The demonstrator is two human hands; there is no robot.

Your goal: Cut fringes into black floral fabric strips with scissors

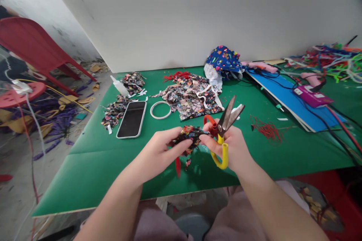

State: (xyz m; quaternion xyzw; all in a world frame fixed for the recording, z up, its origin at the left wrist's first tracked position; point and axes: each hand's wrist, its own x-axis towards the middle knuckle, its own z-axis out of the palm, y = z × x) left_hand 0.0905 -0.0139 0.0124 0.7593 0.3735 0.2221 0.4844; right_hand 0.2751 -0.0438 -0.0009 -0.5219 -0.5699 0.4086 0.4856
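Note:
Between my hands, above the front part of the table, is a small bunched piece of black floral fabric (190, 135) with a red strip (178, 166) hanging below it. My left hand (161, 150) pinches the fabric from the left. My right hand (233, 147) has scissors (221, 135) with one orange and one yellow handle hooked on it, their blades parted and pointing up and away. Its thumb and fingertips also pinch the fabric's right end. A larger floral cloth (189, 99) with white trim lies just beyond, beside a white tape ring (160, 110).
A phone (131, 119), floral scraps (115, 111) and a white bottle (119, 86) lie left on the green table (93, 169). Behind are blue patterned cloth (224, 62) and a pink glue gun (263, 67). Right are red thread (268, 130), a blue folder (288, 94), cables and pipe cleaners (336, 62).

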